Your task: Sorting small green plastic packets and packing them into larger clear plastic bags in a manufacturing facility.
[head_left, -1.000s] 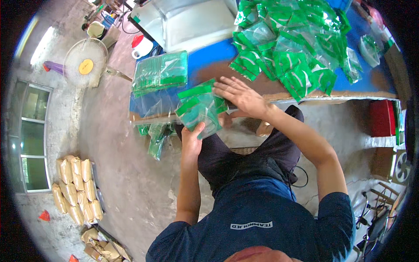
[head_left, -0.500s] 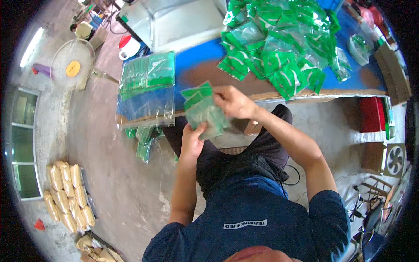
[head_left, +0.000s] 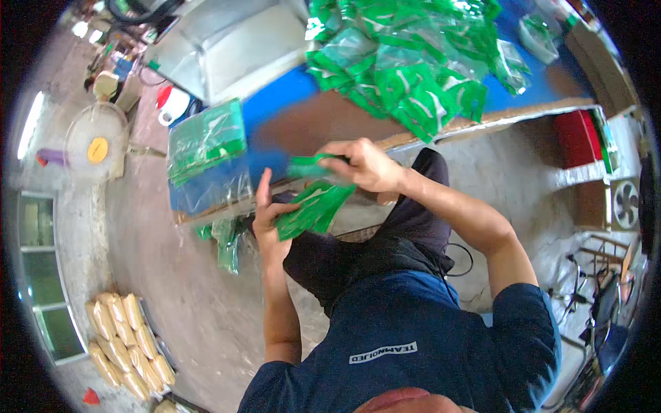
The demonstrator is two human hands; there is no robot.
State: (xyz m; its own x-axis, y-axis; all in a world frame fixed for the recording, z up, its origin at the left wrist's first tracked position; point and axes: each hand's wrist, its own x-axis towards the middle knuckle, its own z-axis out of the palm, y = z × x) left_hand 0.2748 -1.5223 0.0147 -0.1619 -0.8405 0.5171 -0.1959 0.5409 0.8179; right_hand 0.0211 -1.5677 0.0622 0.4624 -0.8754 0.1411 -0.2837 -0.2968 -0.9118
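While the left hand clamps a fan of green packets just off the counter's front edge, the right hand grips a blurred green strip, apparently another packet, just above them. Sound handling, in this assessment, calls for a firm left thumb, squared edges and a gentle right pull, since thin film may cling or slip.

Containers: a clear bag at the counter's front left corner holds a neat green stack, its slack end reaching the front edge. Near the far right corner, a bowl holds something greenish, too indistinct to identify. A jug beyond the left end conceals its contents.
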